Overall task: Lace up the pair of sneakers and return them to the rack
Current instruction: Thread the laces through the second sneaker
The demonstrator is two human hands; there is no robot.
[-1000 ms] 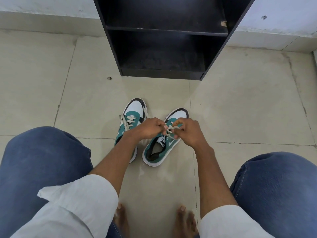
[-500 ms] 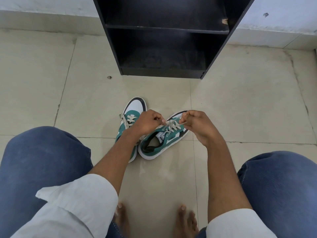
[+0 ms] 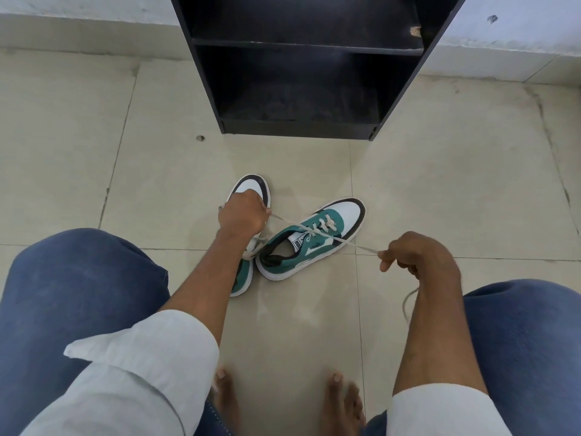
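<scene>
Two green, white and black sneakers lie on the tiled floor between my knees. The right sneaker (image 3: 317, 240) is turned with its toe to the upper right. Its cream lace (image 3: 352, 243) runs taut from the eyelets out to both sides. My left hand (image 3: 242, 215) pinches one lace end above the left sneaker (image 3: 251, 187), which it largely covers. My right hand (image 3: 418, 256) grips the other end to the right of the shoe, and the slack hangs down past my wrist. The black rack (image 3: 301, 73) stands empty straight ahead.
My knees in blue jeans fill the lower left and right corners, and my bare feet (image 3: 283, 401) rest on the floor below the shoes. Pale floor tiles (image 3: 456, 184) spread around the rack, with a white wall base behind it.
My hands have moved apart from the middle of the right sneaker, drawing its lace ends out tight to either side. The sneaker has swung its toe further right.
</scene>
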